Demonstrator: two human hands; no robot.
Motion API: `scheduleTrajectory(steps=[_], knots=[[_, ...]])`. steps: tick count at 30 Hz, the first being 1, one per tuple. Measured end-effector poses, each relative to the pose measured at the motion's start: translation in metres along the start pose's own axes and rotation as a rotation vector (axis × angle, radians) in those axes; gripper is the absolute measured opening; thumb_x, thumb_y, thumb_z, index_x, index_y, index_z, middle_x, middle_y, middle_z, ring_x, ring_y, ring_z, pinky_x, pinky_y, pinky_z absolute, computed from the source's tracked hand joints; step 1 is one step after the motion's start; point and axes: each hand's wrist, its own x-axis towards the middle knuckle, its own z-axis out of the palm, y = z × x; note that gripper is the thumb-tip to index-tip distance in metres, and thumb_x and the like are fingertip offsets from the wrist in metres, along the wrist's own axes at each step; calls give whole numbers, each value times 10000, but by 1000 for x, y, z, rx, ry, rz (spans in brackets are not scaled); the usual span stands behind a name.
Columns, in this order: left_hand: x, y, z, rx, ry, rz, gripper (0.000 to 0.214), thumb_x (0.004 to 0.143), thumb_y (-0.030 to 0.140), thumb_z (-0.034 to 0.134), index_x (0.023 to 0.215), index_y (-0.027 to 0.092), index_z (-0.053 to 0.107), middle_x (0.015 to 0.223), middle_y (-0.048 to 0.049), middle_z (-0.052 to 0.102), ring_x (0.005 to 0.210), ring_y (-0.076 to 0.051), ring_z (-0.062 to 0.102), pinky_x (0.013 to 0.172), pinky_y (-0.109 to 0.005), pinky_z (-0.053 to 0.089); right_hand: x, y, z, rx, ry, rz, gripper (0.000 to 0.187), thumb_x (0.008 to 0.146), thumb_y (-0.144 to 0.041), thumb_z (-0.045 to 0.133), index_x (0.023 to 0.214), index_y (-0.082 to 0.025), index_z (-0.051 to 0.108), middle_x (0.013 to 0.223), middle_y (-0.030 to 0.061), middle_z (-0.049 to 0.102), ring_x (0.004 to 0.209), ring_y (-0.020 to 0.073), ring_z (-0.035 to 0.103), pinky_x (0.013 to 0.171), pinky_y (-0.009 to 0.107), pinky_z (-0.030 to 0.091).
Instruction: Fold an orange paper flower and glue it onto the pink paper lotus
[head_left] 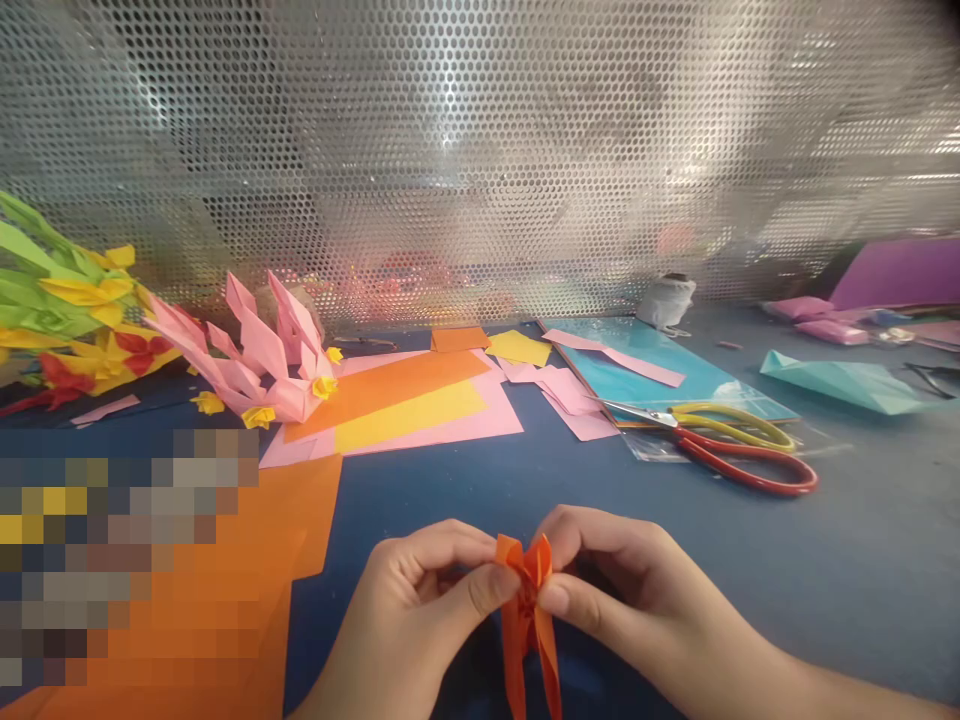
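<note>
Between my two hands, low in the middle of the head view, is a folded orange paper piece [531,610]. Its short points stick up between my fingers, and two long narrow ends hang down towards the lower edge. My left hand [435,590] pinches its left side between thumb and forefinger. On the other side, my right hand [615,580] pinches it the same way, thumb in front. The fingertips of both hands are nearly together, and the folds behind them are partly hidden.
Scissors [720,435] with red and yellow handles lie beyond my right hand, against a blue pad [660,350]. Orange sheets [247,560] cover the left side. Behind are stacked coloured sheets [412,400], a pink folded-paper model [262,360] and a perforated metal screen [450,150].
</note>
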Motion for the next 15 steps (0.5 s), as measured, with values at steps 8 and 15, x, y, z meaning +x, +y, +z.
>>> scheduleTrajectory(steps=[8, 15], knots=[[-1, -3, 2, -18, 6, 10, 180, 797, 315, 679, 665, 194, 705, 690, 20, 625, 705, -131, 571, 687, -194, 462, -1, 0, 1, 89, -33, 31, 300, 842, -447, 639, 712, -183, 577, 712, -20, 567, 679, 128, 496, 661, 248, 425], [-9, 3, 12, -1, 111, -61, 83, 724, 255, 695, 791, 208, 701, 731, 20, 661, 701, -134, 608, 661, -201, 500, 0, 0, 0, -71, 110, -92, 234, 843, -367, 661, 677, -208, 617, 708, -23, 620, 654, 116, 561, 645, 210, 457]])
